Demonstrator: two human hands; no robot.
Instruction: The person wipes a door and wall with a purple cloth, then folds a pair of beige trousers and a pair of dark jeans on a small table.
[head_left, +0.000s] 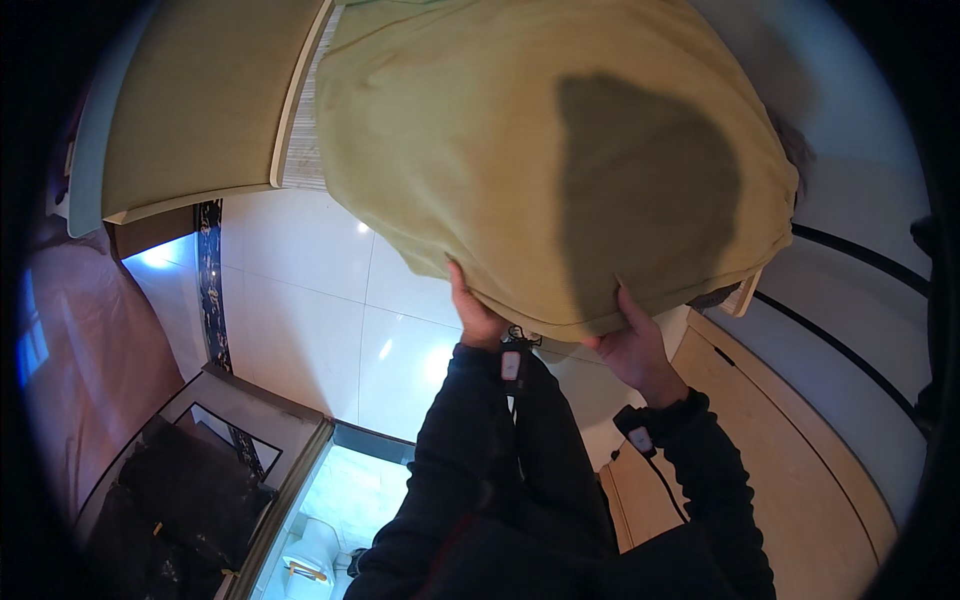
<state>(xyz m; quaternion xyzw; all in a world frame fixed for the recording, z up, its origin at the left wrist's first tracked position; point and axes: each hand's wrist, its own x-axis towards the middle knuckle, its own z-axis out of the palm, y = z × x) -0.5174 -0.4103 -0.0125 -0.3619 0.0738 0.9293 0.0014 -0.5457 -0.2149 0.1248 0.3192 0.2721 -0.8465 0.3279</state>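
Note:
A large yellowish-green cloth cover (480, 172), rounded and full-looking, spreads over a piece of furniture before me, and its hem hangs towards me. My left hand (478, 311) grips the hem near the middle, thumb on top and fingers hidden beneath the fabric. Further right, my right hand (637, 345) holds the same edge, its thumb on the cloth and its other fingers mostly under it. A dark shadow falls across the right part of the cover. Both wrists bear small strapped devices.
A light wood cabinet (765, 442) stands at my right. An olive panel with a pale frame (202, 97) is at the upper left. Glossy white floor tiles (300, 300) lie below. At lower left are dark plastic bags (187, 480) and a doorway showing a white toilet (311, 555).

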